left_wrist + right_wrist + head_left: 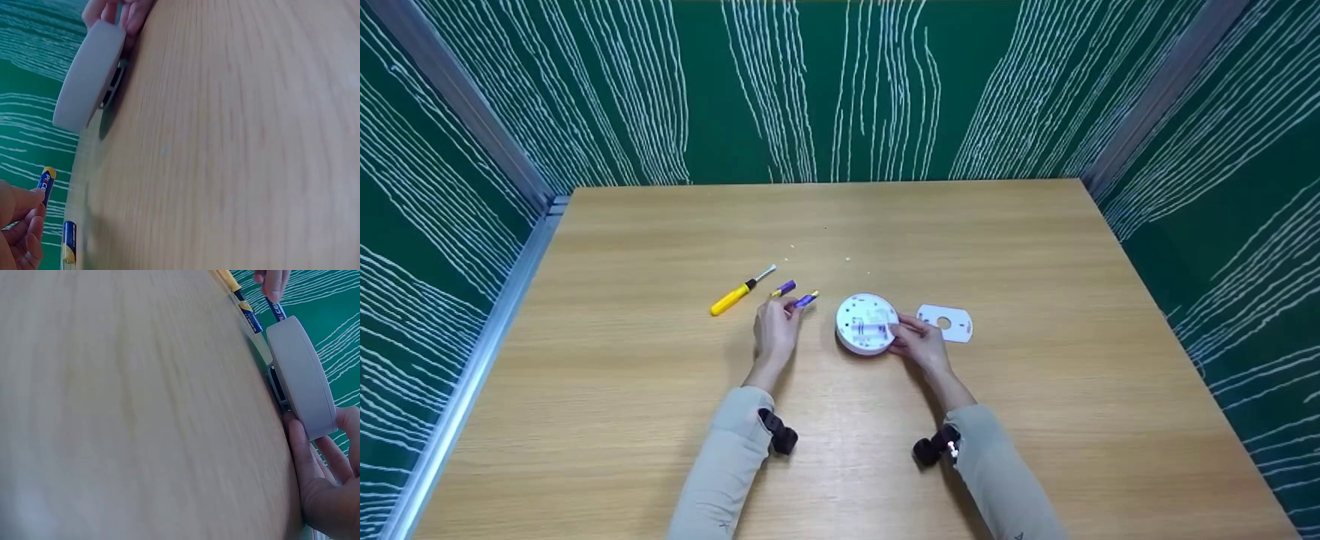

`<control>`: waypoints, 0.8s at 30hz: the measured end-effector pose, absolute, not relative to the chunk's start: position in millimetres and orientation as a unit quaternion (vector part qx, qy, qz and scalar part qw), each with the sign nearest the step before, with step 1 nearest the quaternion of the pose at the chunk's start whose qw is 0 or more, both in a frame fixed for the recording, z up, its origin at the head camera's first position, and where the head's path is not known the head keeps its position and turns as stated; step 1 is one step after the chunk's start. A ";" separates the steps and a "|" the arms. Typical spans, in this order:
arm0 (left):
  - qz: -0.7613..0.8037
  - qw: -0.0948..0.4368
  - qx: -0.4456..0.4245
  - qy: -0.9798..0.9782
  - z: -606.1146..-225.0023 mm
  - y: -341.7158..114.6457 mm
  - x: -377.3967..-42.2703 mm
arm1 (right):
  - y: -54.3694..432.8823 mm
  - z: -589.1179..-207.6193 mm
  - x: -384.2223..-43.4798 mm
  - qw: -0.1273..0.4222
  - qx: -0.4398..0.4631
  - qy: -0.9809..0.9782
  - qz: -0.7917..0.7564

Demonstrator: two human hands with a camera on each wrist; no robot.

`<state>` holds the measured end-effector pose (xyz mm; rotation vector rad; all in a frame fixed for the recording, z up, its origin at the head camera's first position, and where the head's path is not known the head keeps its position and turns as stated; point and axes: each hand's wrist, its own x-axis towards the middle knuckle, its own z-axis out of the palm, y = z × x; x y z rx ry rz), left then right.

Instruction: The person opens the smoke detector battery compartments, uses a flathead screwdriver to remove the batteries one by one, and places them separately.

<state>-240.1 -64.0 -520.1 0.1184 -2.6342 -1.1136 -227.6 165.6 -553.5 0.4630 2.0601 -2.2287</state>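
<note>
My left hand (776, 330) pinches a blue-and-yellow battery (47, 181) between thumb and fingers, raised above the table. A second battery (69, 241) of the same kind lies on the tabletop close beside that hand. To the right, my right hand (922, 345) grips the rim of a round white smoke alarm (867, 322), thumb on its face. The alarm's back, with a battery compartment, is turned up towards the head camera. In the right wrist view the alarm (304, 377) appears edge-on, tilted and lifted off the wood.
A yellow-handled screwdriver (731, 298) lies left of the batteries. Just beyond my right hand is a flat white mounting plate (958, 324) with a round hole. Small white crumbs dot the wooden table (840, 217). Green walls with white streaks enclose its back and sides.
</note>
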 end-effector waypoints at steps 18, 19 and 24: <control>-0.356 0.118 0.110 -0.920 -531.3 -88.6 -247.0 | 165.9 -557.8 -227.6 0.031 0.137 0.679 -0.721; -0.355 0.117 0.113 -0.921 -532.0 -89.3 -247.2 | 165.8 -557.9 -227.7 0.031 0.138 0.680 -0.719; -0.357 0.114 0.121 -0.919 -534.1 -91.1 -249.2 | 166.1 -555.8 -228.2 0.034 0.144 0.680 -0.718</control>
